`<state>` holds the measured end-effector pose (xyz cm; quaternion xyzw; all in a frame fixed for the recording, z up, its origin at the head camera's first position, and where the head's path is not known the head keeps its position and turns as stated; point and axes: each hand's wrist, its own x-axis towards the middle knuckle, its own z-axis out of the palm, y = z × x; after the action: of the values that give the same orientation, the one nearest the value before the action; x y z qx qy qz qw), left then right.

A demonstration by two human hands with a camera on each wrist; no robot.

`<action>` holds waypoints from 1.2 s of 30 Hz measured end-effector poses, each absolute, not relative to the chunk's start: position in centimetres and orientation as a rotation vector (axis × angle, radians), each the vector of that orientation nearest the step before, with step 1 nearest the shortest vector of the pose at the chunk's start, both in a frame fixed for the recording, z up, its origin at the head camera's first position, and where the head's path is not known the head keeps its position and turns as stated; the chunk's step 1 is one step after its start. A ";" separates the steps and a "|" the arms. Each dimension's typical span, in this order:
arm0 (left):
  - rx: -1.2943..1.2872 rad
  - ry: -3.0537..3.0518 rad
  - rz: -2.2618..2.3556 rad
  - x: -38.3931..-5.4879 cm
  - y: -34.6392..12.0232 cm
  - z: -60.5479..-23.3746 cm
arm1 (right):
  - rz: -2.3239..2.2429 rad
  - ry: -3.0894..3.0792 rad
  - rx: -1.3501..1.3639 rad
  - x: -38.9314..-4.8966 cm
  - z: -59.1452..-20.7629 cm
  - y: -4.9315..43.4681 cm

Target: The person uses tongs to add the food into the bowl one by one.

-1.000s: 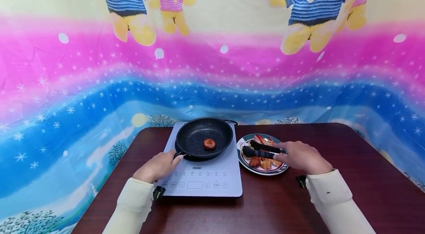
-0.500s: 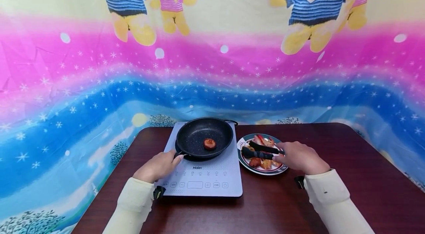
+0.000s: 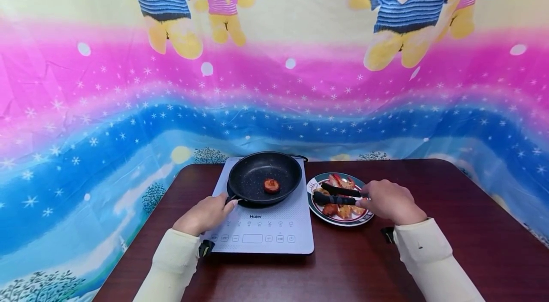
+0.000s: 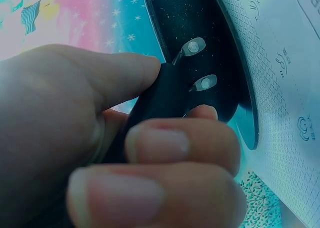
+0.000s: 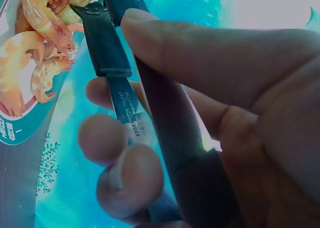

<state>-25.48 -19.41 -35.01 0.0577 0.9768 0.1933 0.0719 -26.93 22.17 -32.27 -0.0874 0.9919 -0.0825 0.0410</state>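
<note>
In the head view my left hand [image 3: 206, 214] grips the handle of a black frying pan [image 3: 253, 176]. The left wrist view shows that handle [image 4: 157, 98] between thumb and curled fingers, with two rivets on the pan wall. A round reddish-brown piece of food [image 3: 271, 186] lies in the pan. My right hand [image 3: 389, 201] holds black-tipped tongs [image 3: 341, 191] over the food on a round green-rimmed plate [image 3: 318, 215]. The tong arms stand apart, tips among the food. Shrimp [image 5: 44, 18] show on the plate in the right wrist view.
The pan stands on a white Haier induction cooktop [image 3: 279, 242] with touch buttons along its front. A black cord [image 3: 299, 156] runs behind it. The dark red-brown table [image 3: 433, 192] extends to the right, and a printed cloth [image 3: 274, 116] hangs behind.
My right hand and the tongs have shifted very slightly left over the plate. The left hand, the pan and the piece in it look unmoved.
</note>
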 end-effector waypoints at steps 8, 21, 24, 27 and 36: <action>0.170 2.938 0.587 -25.5 -19.4 -35.1 | -0.300 3.087 -0.268 -26.6 -31.9 22.7; 0.178 2.936 0.603 -25.5 -19.4 -35.0 | -0.355 3.271 -0.271 -26.4 -30.9 22.9; 0.172 2.936 0.606 -25.4 -19.5 -35.0 | -0.386 3.315 -0.285 -26.3 -30.8 22.1; 0.167 2.934 0.606 -25.4 -19.5 -35.0 | -0.419 3.339 -0.313 -26.1 -30.9 21.1; 0.159 2.915 0.620 -25.3 -19.3 -35.0 | -0.476 3.368 -0.390 -26.0 -31.9 18.1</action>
<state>-25.30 -19.34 -35.00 0.0531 0.9737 0.2071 0.0787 -26.05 18.12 -31.89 -0.1127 0.9740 -0.1377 -0.1405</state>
